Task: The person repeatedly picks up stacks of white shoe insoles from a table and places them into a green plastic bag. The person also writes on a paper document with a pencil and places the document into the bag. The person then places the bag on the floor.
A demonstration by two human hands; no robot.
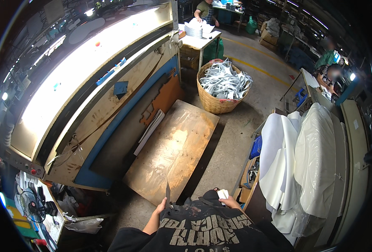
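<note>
My left hand (161, 206) is closed at the near edge of a worn wooden board (181, 138). A narrow dark blade-like strip (168, 192) stands up out of it against the board; its exact kind does not show. To the right, my right hand (231, 202) grips a small white block-like piece (223, 194) beside my dark shirt. Whether the piece is folded cloth or something solid, I cannot tell. Several thin white strips (149, 132) lie along the board's left edge.
A large machine with a bright white top (89, 54) borders the left. Beyond the board stands a wicker basket (215, 101) heaped with grey-white scraps. Rolls of white sheet material (316, 164) lie at the right. A person (205, 12) works at a far table (200, 42).
</note>
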